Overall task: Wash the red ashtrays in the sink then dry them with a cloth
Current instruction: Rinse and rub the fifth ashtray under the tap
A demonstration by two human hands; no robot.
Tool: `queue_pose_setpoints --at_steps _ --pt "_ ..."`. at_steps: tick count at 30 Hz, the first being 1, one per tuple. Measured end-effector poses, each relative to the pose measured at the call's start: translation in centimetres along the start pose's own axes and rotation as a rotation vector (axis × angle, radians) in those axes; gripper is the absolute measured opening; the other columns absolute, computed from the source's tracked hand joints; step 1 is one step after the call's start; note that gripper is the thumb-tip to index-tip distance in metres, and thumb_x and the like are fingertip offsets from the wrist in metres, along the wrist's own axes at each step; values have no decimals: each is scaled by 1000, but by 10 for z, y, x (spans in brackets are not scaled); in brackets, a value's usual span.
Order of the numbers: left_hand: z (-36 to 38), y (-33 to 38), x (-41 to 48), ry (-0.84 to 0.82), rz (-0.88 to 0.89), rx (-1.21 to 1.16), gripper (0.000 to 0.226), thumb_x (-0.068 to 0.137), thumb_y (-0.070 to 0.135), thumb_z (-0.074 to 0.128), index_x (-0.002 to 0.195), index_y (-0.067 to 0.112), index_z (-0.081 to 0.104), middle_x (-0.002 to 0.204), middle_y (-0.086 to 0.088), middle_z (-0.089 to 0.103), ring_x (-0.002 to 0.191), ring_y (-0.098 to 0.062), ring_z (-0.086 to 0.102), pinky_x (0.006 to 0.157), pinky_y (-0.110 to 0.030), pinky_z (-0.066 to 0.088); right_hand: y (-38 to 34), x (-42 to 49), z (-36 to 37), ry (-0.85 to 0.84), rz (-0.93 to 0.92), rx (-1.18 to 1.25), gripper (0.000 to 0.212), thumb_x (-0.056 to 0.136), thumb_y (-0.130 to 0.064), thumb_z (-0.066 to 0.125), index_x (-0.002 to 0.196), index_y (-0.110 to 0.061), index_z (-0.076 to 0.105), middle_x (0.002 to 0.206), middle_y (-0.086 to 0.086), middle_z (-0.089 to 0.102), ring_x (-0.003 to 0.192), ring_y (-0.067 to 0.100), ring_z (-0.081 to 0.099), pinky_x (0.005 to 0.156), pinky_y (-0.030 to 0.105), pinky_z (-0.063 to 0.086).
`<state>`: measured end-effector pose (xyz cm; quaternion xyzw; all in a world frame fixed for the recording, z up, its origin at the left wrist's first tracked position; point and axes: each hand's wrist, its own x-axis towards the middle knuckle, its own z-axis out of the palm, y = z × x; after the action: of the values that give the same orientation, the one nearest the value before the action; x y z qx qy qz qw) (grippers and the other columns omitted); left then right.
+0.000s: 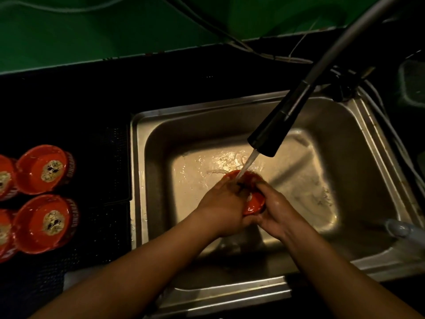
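Note:
A red ashtray [254, 204] is held over the steel sink [358, 157], under the running water from the black tap head [276, 127]. My left hand [220, 203] grips its left side and my right hand [273, 208] grips its right side, fingers curled over the rim. Most of the ashtray is hidden by my fingers. Several more red ashtrays stand on the dark mat to the left; one [44, 169] sits behind another [46, 223], and others are cut off at the frame's left edge.
The grey tap hose [345, 40] slants over the sink from the upper right. Cables run along the back edge by the green wall [92, 31]. A pale object [404, 229] lies on the sink's right rim. Water pools on the sink floor.

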<state>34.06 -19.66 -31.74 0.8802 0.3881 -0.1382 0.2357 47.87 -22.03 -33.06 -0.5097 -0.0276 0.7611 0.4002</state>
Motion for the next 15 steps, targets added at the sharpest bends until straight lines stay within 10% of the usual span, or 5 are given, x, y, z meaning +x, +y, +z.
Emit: queue_pose_setpoints --at_steps 8,15 --pt "11 -1 -13 181 -94 -57 46 97 45 39 140 28 40 148 -4 38 139 -20 30 117 -45 -7 -9 12 4 127 -154 -19 30 96 -21 49 122 -10 57 113 18 69 99 30 68 84 44 56" --pt "16 -9 -4 367 -5 -338 38 94 36 36 116 10 55 109 -13 61 101 -29 53 91 -38 38 -21 15 15 69 29 64 44 98 -43 43 102 -6 66 94 14 73 83 23 71 70 33 59"
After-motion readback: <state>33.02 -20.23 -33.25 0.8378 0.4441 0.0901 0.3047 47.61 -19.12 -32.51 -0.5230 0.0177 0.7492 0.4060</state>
